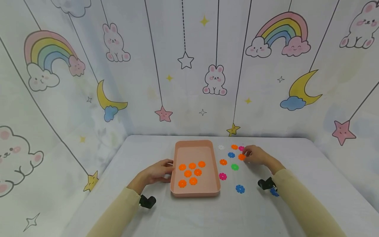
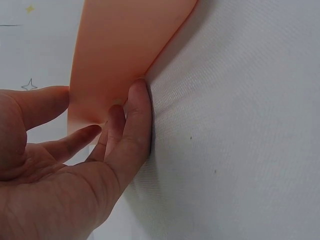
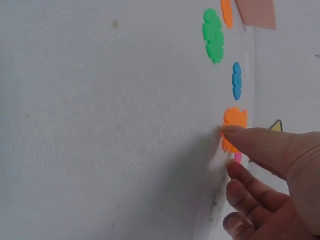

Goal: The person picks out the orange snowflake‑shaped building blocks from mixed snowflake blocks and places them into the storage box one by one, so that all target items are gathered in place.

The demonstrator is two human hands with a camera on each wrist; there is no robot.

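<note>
My left hand rests against the left side of a peach tray. In the left wrist view, its loosely bent fingers touch the outer wall and lie near the tray's base. Several orange flower-shaped discs lie inside the tray. To the right, my right hand pinches another orange flower-shaped disc. Its thumb covers part of that disc, and the opposing fingertip is hidden. Close by lie a pink disc, an orange disc and a blue disc.
Right of the tray lie a white disc, an orange disc, a green disc, a pink disc and a blue disc. Another blue disc is partly hidden by the right forearm. A patterned cloth backdrop stands behind the white table.
</note>
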